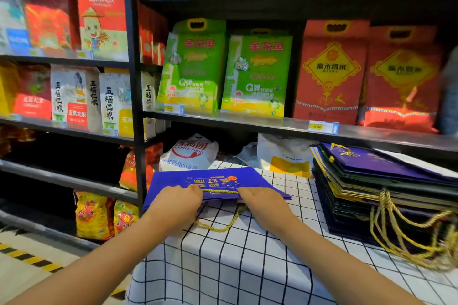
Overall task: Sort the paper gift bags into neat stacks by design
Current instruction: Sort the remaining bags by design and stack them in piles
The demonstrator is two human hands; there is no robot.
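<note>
A small stack of blue paper gift bags (218, 181) with gold print lies flat at the far left of the checked tablecloth (238, 262). My left hand (177, 202) grips its near edge on the left, and my right hand (260, 202) grips the same edge on the right. A gold rope handle (220, 226) hangs from under the stack onto the cloth. To the right stands a tall uneven pile of purple, dark and gold-edged gift bags (376, 188), with several gold rope handles (409, 238) spilling over its front.
Black shop shelves (247, 120) with green and red rice bags rise right behind the table. White sacks (190, 153) sit on the low shelf just beyond the blue stack. A black upright post (135, 96) stands at the table's left corner. Floor with hazard tape lies lower left.
</note>
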